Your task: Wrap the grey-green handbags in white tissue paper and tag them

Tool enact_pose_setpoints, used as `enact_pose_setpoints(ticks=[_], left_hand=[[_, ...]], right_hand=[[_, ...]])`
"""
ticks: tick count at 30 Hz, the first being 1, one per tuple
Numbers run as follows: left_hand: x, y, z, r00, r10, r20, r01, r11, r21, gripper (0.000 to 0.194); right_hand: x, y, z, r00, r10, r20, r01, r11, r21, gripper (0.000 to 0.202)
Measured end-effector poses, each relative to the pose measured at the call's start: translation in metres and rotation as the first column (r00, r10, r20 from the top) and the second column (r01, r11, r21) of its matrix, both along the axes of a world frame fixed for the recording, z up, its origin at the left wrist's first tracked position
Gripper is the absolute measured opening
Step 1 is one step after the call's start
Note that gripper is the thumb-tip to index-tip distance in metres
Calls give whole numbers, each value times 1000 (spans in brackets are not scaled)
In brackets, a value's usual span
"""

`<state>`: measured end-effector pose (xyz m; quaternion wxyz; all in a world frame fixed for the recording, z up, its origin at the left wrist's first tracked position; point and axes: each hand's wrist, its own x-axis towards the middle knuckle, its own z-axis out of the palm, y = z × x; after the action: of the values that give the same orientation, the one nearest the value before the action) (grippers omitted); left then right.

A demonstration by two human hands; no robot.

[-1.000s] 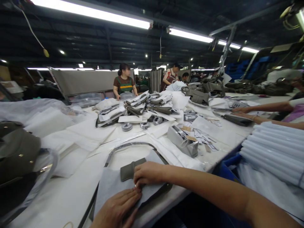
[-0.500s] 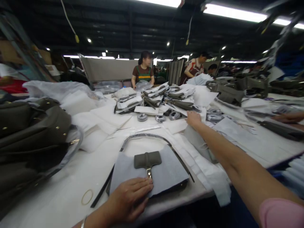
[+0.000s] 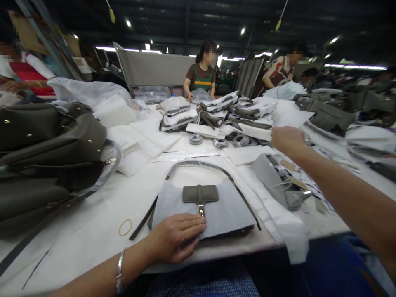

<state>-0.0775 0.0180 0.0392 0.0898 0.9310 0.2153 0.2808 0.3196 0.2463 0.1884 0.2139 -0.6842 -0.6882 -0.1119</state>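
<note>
A dark olive handbag [image 3: 244, 233] lies on the table before me, its front covered by a pale grey sheet [image 3: 227, 210]. A T-shaped olive flap [image 3: 201, 194] with a gold clasp [image 3: 201, 210] rests over the sheet. My left hand [image 3: 177, 236] lies flat on the bag, fingertips by the clasp. Past the bag arches its plastic-wrapped handle [image 3: 201, 164]. My right hand [image 3: 287, 139] reaches far forward with fingers curled, beside a white padded strip [image 3: 256, 131]; what the fingers hold, if anything, is hidden. Under that forearm is a grey pouch [image 3: 268, 181].
Olive bags [image 3: 49, 165] are heaped at left. Wrapped bag pieces [image 3: 216, 109] and coiled straps [image 3: 195, 139] lie at the back centre. A rubber band [image 3: 125, 227] is left of the handbag. Paper tags [image 3: 318, 187] lie at right. A co-worker [image 3: 201, 76] stands across the table.
My right hand has shifted right along the back of the table, uncovering more of the grey pouch and tags. My left hand stays on the handbag. The view has tilted down and turned left.
</note>
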Motion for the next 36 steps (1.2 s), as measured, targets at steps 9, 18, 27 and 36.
enact_pose_setpoints(ticks=[9, 18, 27, 36], left_hand=[[-1, 0, 0, 1000, -19, 18, 18, 1000, 9, 45], [-2, -1, -4, 1000, -3, -13, 3, 1000, 24, 41], [1, -1, 1, 1000, -14, -19, 15, 999, 29, 44], [-1, -2, 4, 997, -32, -75, 33, 999, 21, 48]], right_hand=[[-63, -112, -9, 765, 384, -517, -554, 803, -222, 54], [-153, -155, -89, 531, 844, 80, -841, 536, -73, 25], [-175, -162, -122, 442, 897, 9, -873, 433, -224, 8], [-187, -176, -114, 637, 771, -5, -725, 597, -343, 7]])
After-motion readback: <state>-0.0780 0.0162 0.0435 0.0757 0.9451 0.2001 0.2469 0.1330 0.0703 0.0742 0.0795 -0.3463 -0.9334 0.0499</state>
